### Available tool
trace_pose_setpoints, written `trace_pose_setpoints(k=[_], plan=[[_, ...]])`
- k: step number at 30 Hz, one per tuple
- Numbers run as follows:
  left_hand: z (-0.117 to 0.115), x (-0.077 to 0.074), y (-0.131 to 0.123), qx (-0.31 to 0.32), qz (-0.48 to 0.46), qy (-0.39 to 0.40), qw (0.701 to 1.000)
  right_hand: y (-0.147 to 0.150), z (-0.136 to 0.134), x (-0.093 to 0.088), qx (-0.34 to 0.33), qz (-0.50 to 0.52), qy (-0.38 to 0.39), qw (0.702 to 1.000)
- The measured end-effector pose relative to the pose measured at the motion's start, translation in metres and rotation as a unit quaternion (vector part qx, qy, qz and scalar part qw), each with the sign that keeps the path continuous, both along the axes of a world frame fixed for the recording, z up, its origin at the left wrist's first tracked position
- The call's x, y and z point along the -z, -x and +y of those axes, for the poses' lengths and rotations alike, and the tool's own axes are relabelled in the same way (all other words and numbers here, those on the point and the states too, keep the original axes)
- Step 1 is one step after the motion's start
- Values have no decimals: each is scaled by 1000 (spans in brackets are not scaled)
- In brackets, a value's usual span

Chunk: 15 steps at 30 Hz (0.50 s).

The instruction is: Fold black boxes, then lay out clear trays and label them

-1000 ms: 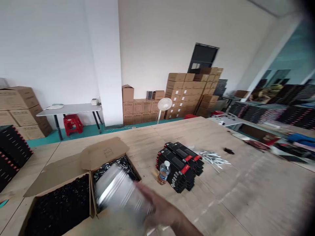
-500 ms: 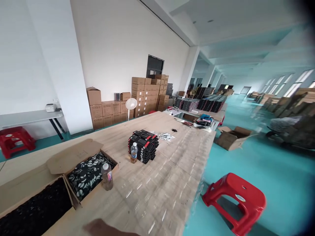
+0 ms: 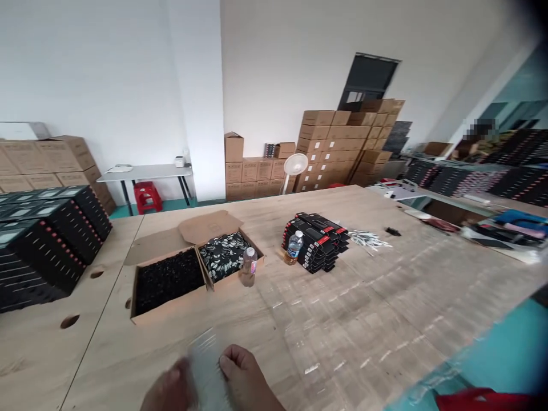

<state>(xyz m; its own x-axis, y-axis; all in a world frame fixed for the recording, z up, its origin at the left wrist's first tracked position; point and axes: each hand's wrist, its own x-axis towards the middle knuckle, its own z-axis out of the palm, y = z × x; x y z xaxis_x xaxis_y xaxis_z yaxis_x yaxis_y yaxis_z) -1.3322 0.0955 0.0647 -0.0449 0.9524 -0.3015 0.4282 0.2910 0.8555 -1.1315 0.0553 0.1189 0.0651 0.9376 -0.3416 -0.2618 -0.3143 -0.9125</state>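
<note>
A clear plastic bag (image 3: 208, 365) is held up between my hands at the bottom of the head view. My right hand (image 3: 248, 374) is closed on its right edge, thumb and finger pinching. My left hand (image 3: 171, 385), smeared by motion, is closed on the left edge. Beyond them stands an open cardboard box of small black parts (image 3: 171, 279). Beside it is a box of black-and-white round pieces (image 3: 225, 254), with a dark-tinted bottle (image 3: 248, 268) at its corner. Clear plastic with rows of pale glints (image 3: 363, 314) covers the table's right side.
A stack of flat black boxes (image 3: 317, 237) stands mid-table behind a bottle of amber liquid (image 3: 293, 249). White strips (image 3: 369, 238) lie to its right. Black cartons (image 3: 47, 240) line the left. A red stool (image 3: 483, 399) is by the near right edge.
The view has swung left, bringing the black cartons into sight. Earlier only part of one blurred hand showed at the bottom; now both hands are in view with the clear bag.
</note>
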Motion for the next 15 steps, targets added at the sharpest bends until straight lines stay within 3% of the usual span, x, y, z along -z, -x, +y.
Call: trace_pose_setpoints(k=[3,6,9,12,15], plan=[[27,-30,10,75,-92,42,992,6,-2,-2,-35,-14,-7,999],[52,-72,7,295,-144,166,930,13,-2,6,-60,-5,-35,998],[66,-99,-10,355,-141,163,910,16,1,20,-79,11,-56,995],[68,-95,-22,361,-181,165,900,11,4,33,-86,54,-59,993],[63,-70,-17,318,-226,191,901,-1,11,48,-34,77,-31,996]])
